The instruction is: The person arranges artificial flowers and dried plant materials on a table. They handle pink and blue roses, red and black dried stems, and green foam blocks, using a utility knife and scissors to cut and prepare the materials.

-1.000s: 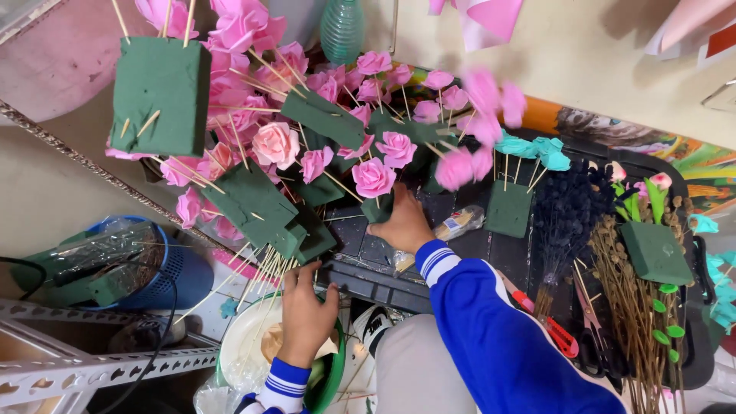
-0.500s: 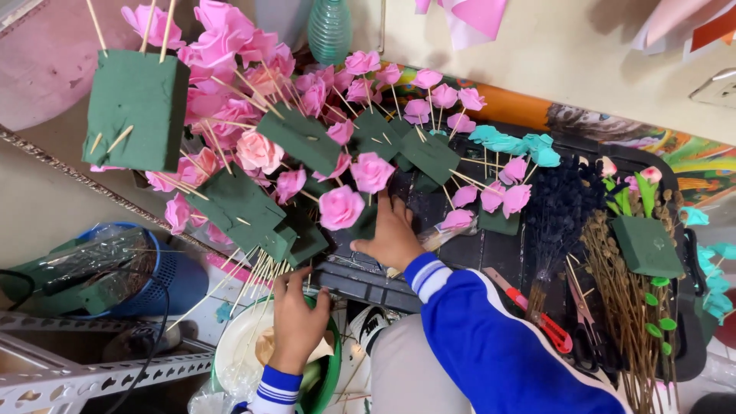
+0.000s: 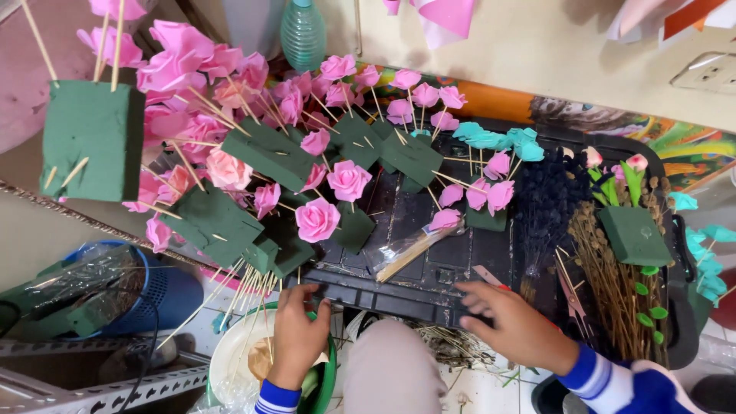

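Pink paper roses (image 3: 317, 219) on wooden sticks stand in dark green foam blocks (image 3: 268, 153) over a black plastic tray (image 3: 406, 295). My left hand (image 3: 297, 337) rests at the tray's front left corner with its fingers curled, just right of a fan of bare wooden sticks (image 3: 245, 290). Whether it grips anything is hidden. My right hand (image 3: 512, 322) hovers over the tray's front edge with its fingers spread and nothing in it. A red-handled tool (image 3: 491, 277) lies close to it. A clear bag of sticks (image 3: 406, 249) lies mid-tray.
Teal paper flowers (image 3: 491, 139), dark blue dried sprigs (image 3: 548, 201) and brown dried stems (image 3: 613, 295) fill the tray's right side, around a small foam block (image 3: 635, 234). A green bottle (image 3: 303, 34) stands behind. A blue basket (image 3: 157, 295) and a green-rimmed bowl (image 3: 326, 379) sit below left.
My right hand has drawn back from the roses at the tray's middle to its front right edge and spread its fingers. My left hand stays by the sticks.
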